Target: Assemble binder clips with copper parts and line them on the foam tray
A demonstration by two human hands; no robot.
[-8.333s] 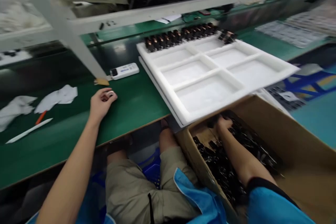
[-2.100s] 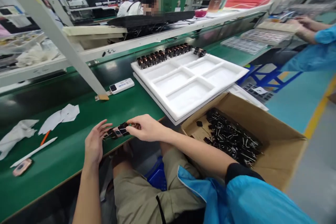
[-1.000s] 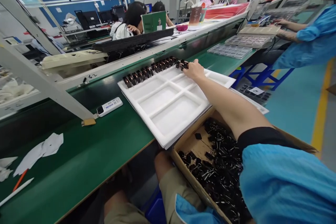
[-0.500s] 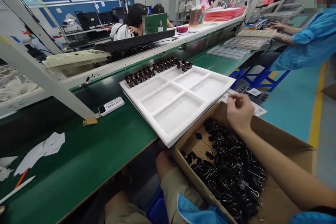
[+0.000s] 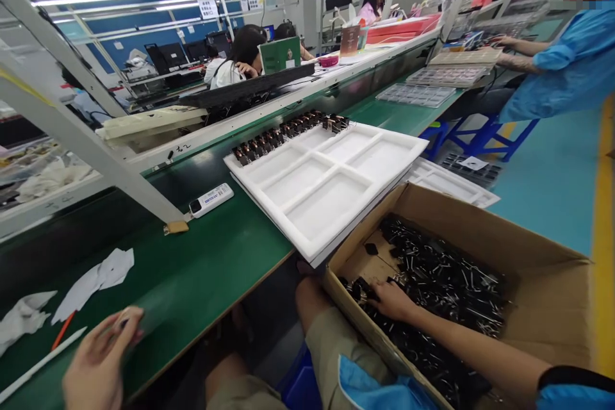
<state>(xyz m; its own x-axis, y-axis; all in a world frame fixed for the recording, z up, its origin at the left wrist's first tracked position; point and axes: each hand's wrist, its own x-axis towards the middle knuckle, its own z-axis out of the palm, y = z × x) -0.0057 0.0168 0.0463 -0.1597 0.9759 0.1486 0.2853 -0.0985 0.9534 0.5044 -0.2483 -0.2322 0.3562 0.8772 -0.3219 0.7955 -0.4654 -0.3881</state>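
Observation:
My right hand (image 5: 393, 301) reaches into a cardboard box (image 5: 542, 262) at the lower right, its fingertips closed around a black binder clip at the box's left side. Many black binder clips (image 5: 446, 269) with silver wire handles lie in the box. Over the green table at the lower left is my left hand (image 5: 103, 355), slightly blurred, fingers curled together; a small dark bit shows between them, too small to name. A white foam tray (image 5: 288, 219) with square compartments sits at the table's edge, black clips (image 5: 278, 134) lined along its far side.
On the green table (image 5: 206, 288) are a white device (image 5: 211, 200), crumpled white paper (image 5: 96, 278), an orange stick and a white pen (image 5: 43, 362). A slanted white post (image 5: 120, 173) stands at the left. A person in blue (image 5: 562, 70) sits at the far right.
My right hand has gone down from above the box's far edge into the clips. My left hand has come into view at the lower left. The view has shifted slightly.

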